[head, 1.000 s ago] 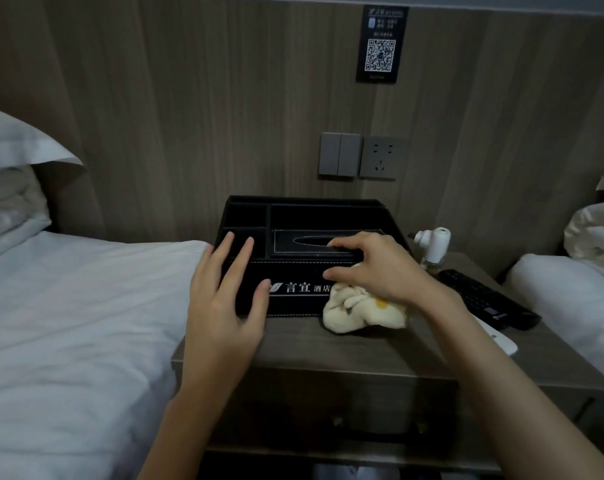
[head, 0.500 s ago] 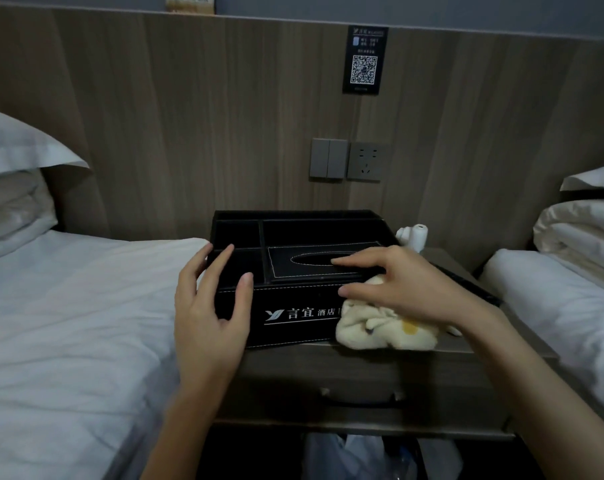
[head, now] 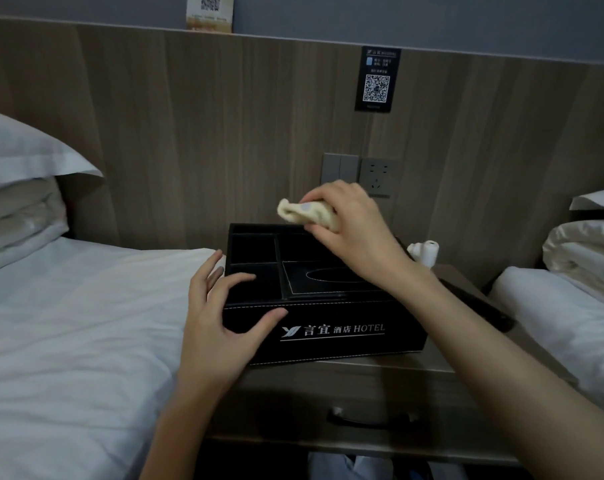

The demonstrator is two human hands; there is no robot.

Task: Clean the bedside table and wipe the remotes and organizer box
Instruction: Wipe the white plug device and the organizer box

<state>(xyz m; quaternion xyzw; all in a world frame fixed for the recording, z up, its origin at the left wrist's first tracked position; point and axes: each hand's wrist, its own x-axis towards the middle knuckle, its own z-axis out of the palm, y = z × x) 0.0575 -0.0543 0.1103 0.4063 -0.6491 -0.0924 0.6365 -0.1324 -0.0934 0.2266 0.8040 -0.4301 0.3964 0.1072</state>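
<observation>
A black organizer box [head: 328,334] with hotel lettering stands on the wooden bedside table [head: 380,386]. My left hand [head: 217,327] holds its front left corner, thumb on the front face, fingers curled over the rim. My right hand [head: 352,230] grips a crumpled cream cloth [head: 300,211] above the box's back rim. A black remote [head: 480,303] lies right of the box, mostly hidden behind my right forearm.
A white bed [head: 68,323] with pillows [head: 20,188] borders the table on the left, another bed [head: 577,306] on the right. A small white device [head: 425,252] stands behind the box. Switches and a socket [head: 376,176] sit on the wood wall panel. The table drawer has a handle [head: 373,415].
My right hand has lifted the cloth from the table in front of the box up to the box's back rim. My left hand has closed round the box's front left corner.
</observation>
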